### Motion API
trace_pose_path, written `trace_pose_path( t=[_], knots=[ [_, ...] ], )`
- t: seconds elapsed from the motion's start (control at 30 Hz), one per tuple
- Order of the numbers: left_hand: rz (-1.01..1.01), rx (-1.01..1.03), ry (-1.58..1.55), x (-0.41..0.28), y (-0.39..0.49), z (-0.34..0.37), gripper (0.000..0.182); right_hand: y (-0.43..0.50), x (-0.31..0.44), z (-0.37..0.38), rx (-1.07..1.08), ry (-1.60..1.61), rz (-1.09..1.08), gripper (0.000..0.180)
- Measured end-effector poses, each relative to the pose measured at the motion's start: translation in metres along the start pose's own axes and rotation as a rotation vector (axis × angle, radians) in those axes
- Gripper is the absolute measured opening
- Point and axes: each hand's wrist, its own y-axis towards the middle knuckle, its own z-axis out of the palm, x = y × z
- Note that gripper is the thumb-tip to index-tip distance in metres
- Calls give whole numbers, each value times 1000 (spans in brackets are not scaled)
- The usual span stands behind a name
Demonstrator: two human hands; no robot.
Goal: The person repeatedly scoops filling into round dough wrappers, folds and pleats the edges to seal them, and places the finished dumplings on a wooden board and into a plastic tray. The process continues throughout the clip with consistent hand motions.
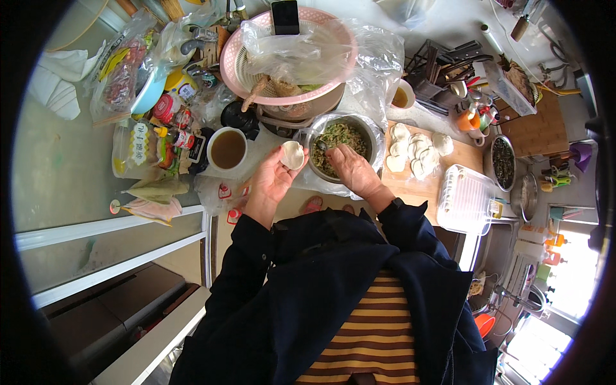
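Observation:
A round dough wrapper (292, 155) lies across the fingers of my left hand (273, 179), its surface bare and slightly cupped. To the right, my right hand (355, 171) reaches over a metal bowl (374, 126) of chopped green filling (344, 132). Its fingers pinch the handle of a metal spoon (322, 145) whose bowl end rests in the filling. Several more wrappers (422, 154) lie overlapping on a wooden cutting board (404, 185) at the right. A clear plastic container (466, 199) with a ridged surface sits at the board's near right corner.
Behind the bowl stands a pink colander (231, 62) with plastic bags and a phone (285, 17) at its far rim. A white bowl of brown liquid (227, 148) is left of my hand. Jars (166, 108) crowd the far left; a metal bowl of dark greens (503, 162) stands right.

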Motion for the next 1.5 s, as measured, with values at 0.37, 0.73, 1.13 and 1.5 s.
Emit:
trace_pose_path(
  t=[0.37, 0.73, 1.13, 1.5],
  knots=[
    [-74, -125, 2, 10, 16, -41, 33, 8, -2, 10, -44, -24, 155, 17],
    [-134, -214, 75, 33, 35, -64, 37, 2, 6, 1, -68, 249, 292, 12],
    [-82, -139, 110, 26, 31, -62, 36, -12, 4, -9, -97, 211, 313, 11],
    [-34, -134, 121, 22, 26, -58, 35, -24, -10, 13, -189, 609, 654, 18]
  ],
)
